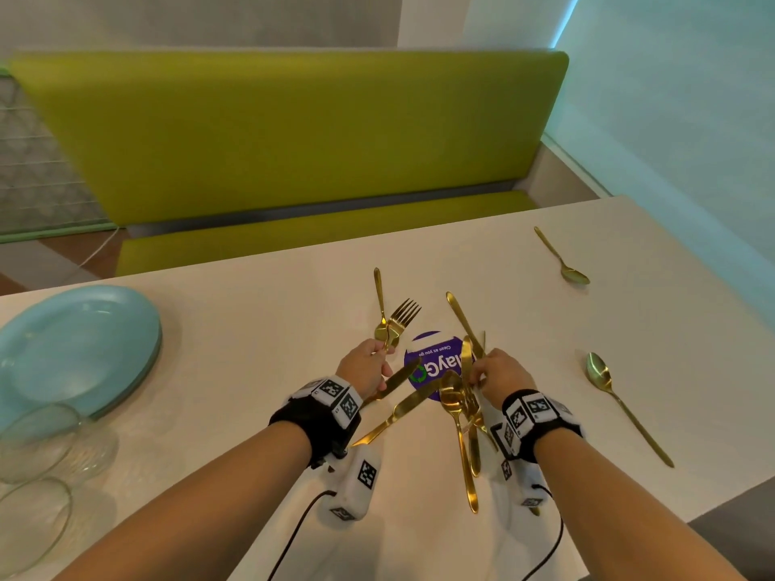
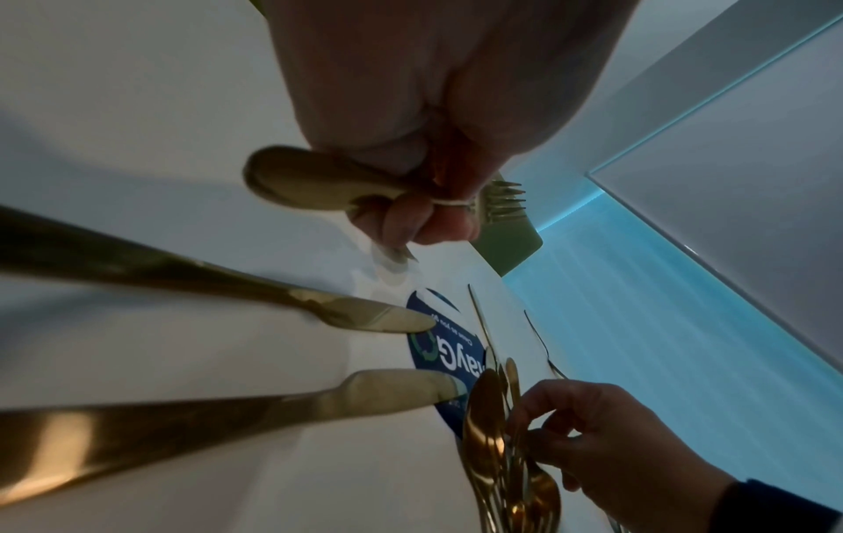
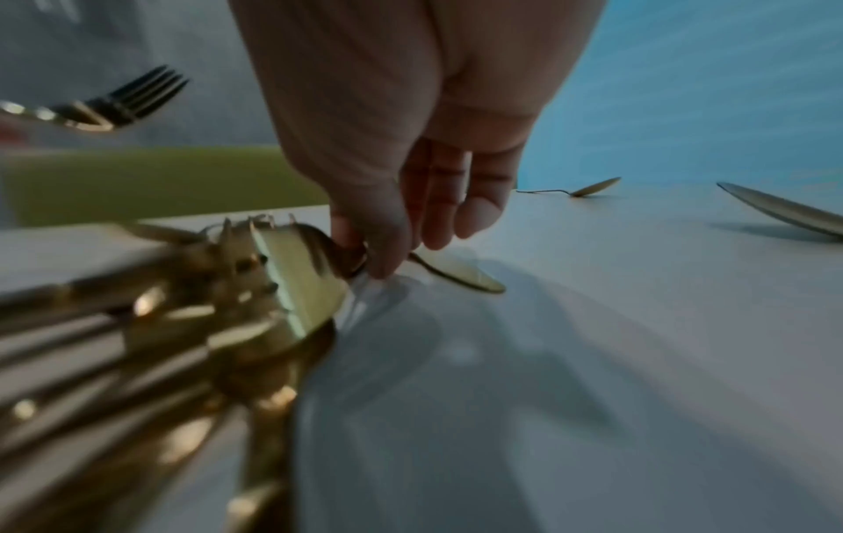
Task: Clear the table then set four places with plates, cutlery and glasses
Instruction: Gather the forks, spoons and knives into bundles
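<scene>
My left hand (image 1: 367, 366) grips a gold fork (image 1: 403, 314), tines pointing away, and two gold knives (image 1: 400, 379) that run back under my wrist. In the left wrist view the knives (image 2: 365, 313) point at the purple sticker. A gold spoon (image 1: 378, 295) lies on the table with its bowl against my left fingers (image 2: 424, 223). My right hand (image 1: 497, 373) pinches a bundle of gold spoons and forks (image 1: 461, 413) that hangs toward me; one long piece (image 1: 461, 320) sticks out beyond the fingers. The right wrist view shows the bundle (image 3: 228, 324) blurred.
Two loose gold spoons lie on the white table (image 1: 251, 312), one at the far right (image 1: 566, 266) and one nearer right (image 1: 620, 400). Stacked light-blue plates (image 1: 79, 345) and clear glasses (image 1: 37, 442) stand at the left edge. A green bench (image 1: 293, 132) runs behind the table.
</scene>
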